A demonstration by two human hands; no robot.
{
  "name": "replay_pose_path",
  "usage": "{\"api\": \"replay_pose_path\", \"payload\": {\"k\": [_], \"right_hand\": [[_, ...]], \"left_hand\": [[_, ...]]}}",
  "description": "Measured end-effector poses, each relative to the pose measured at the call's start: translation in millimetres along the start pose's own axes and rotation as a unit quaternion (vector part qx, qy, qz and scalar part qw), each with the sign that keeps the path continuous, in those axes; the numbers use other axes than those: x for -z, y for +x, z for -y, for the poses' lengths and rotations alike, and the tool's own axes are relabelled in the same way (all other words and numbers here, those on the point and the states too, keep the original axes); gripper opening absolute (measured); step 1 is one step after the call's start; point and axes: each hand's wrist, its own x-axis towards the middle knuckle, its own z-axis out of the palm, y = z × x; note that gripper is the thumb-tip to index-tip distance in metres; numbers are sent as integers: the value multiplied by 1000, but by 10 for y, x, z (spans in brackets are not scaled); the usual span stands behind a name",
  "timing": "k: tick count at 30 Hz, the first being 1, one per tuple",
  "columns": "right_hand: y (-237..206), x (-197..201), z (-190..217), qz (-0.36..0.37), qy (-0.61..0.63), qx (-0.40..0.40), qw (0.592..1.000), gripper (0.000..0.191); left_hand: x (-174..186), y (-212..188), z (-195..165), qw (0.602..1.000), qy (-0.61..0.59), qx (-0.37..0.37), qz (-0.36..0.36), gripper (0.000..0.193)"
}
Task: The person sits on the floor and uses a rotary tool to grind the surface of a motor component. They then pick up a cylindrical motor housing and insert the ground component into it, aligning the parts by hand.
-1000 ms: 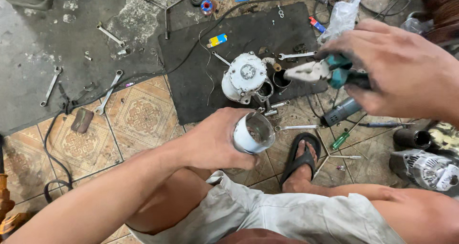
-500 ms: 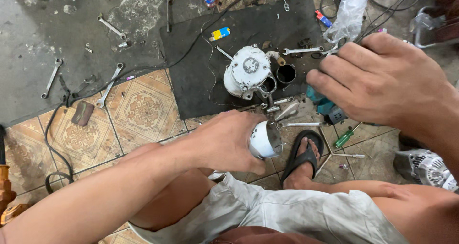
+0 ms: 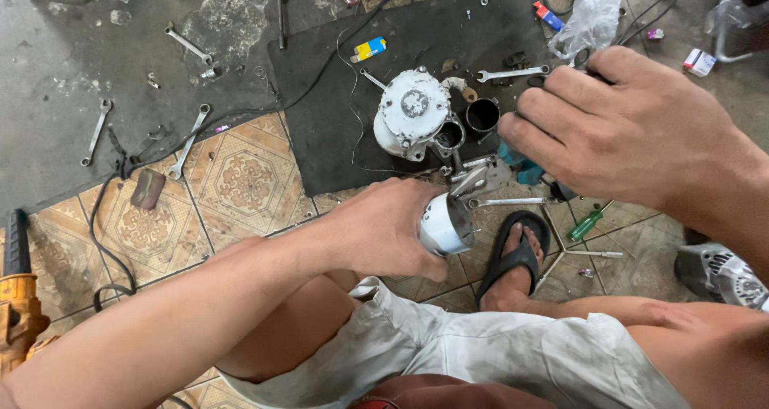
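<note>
My left hand [image 3: 384, 225] grips a small white metal cylinder housing [image 3: 443, 226], held on its side above my knee. My right hand [image 3: 633, 128] is closed around a teal-handled pliers-like tool [image 3: 519, 169]; most of the handle is hidden under my fingers. The tool's metal jaws [image 3: 479, 178] reach down to the upper rim of the cylinder. Just beyond them a white motor casing [image 3: 412, 114] stands on a black rubber mat [image 3: 328, 112], with a black ring-shaped part [image 3: 482, 114] beside it.
Several wrenches lie about: one on the tiles [image 3: 189, 141], one on the concrete [image 3: 96, 132], one on the mat [image 3: 513, 74]. A green screwdriver [image 3: 585, 225] lies by my sandalled foot [image 3: 517, 257]. A yellow power tool [image 3: 16, 301] is far left, a plastic bag [image 3: 594, 12] top right.
My right hand has come down and left with the tool, bringing its jaws onto the cylinder. My left hand turned the cylinder so its open end faces away.
</note>
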Motion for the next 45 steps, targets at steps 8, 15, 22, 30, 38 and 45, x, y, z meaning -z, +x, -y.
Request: {"api": "replay_pose_path", "payload": {"k": [8,15,22,30,38,45], "right_hand": [[-51,-86,41,-11,-2,8,1000,23],[-108,-148,79,-47,10,0,999,13],[-123,-167,95,-88,-19,-8,996,8],[-149,-158,124,-70,-18,-12,997,6],[-157,-146,120,-50,6,-40,998,13],[-143,-157,95,-63,-1,-44,997,7]], "left_hand": [[-67,120,36,1000,7,-15,5,48],[-90,174,11,1000,-3,5,21,44],[-86,159,-45,999,-29,26,32,39],[-92,142,-146,999,3,41,22,40],[-49,131,-231,997,32,64,7,43],[-42,149,-241,997,43,68,-9,45]]}}
